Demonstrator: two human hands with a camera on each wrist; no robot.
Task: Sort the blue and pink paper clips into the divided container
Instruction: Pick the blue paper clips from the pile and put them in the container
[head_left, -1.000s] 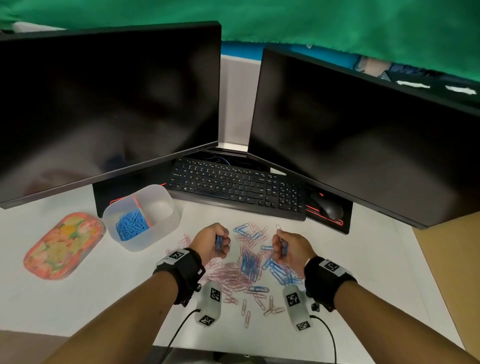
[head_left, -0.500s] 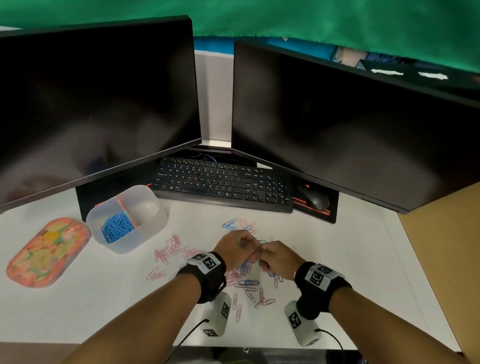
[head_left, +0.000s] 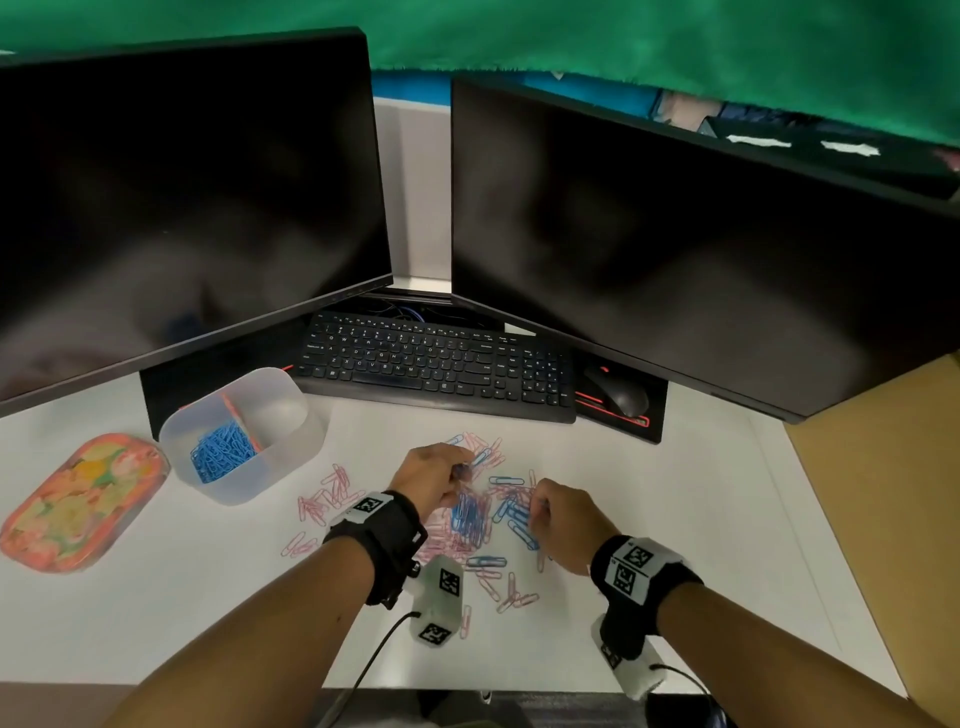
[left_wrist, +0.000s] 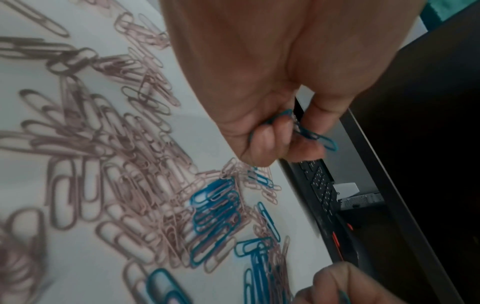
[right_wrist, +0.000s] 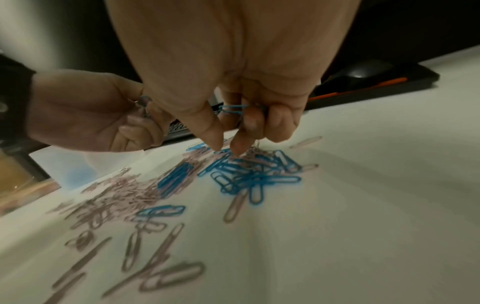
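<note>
A mixed heap of blue paper clips (head_left: 470, 517) and pink paper clips (head_left: 332, 491) lies on the white desk. My left hand (head_left: 434, 475) hovers over the heap's far left, its curled fingers gripping blue clips (left_wrist: 315, 136). My right hand (head_left: 558, 519) is at the heap's right side, holding blue clips (right_wrist: 232, 109) in its curled fingers while thumb and forefinger reach down into the pile (right_wrist: 249, 170). The divided clear container (head_left: 244, 434) stands at the left, with blue clips (head_left: 223, 449) in its left compartment; the right compartment looks empty.
A flowery orange lid or tray (head_left: 78, 501) lies left of the container. A black keyboard (head_left: 436, 366) and mouse (head_left: 618, 395) sit behind the heap under two dark monitors (head_left: 182, 208). A brown surface (head_left: 883, 493) borders the desk on the right.
The hands, which touched together over the heap half a second ago, have parted. The left moved up and left, the right moved right and down onto the blue clips.
</note>
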